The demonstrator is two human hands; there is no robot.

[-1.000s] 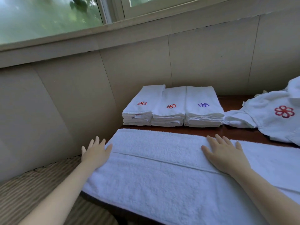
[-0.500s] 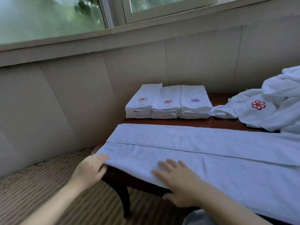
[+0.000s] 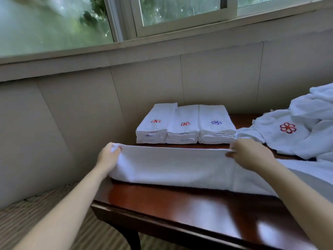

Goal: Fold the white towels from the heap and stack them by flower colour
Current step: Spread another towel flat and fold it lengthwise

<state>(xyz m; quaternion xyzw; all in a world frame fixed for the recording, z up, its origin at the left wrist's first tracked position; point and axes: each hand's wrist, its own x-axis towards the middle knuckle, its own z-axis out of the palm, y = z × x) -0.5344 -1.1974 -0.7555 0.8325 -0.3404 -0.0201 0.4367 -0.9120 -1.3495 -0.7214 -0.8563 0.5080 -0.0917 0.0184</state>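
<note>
A long white towel (image 3: pixel 173 165) lies across the dark wooden table (image 3: pixel 180 204), its near half raised and folded toward the wall. My left hand (image 3: pixel 108 156) grips the towel's left end at the lifted edge. My right hand (image 3: pixel 250 154) pinches the same edge further right. Behind the towel stand three stacks of folded towels: a left stack (image 3: pixel 155 127) with a red flower, a middle stack (image 3: pixel 183 129) with a red flower, and a right stack (image 3: pixel 216 127) with a blue flower. The heap of unfolded towels (image 3: pixel 297 130) at the right shows a red flower.
A panelled wall (image 3: pixel 90 109) with a window (image 3: pixel 162 15) above it rises right behind the stacks. The table's front edge and curved leg (image 3: pixel 131 237) are near me. Striped carpet (image 3: pixel 21 213) covers the floor to the left.
Both hands went from pressing the flat towel to its near edge, took hold, and lifted that edge up and toward the wall. The front of the table now shows.
</note>
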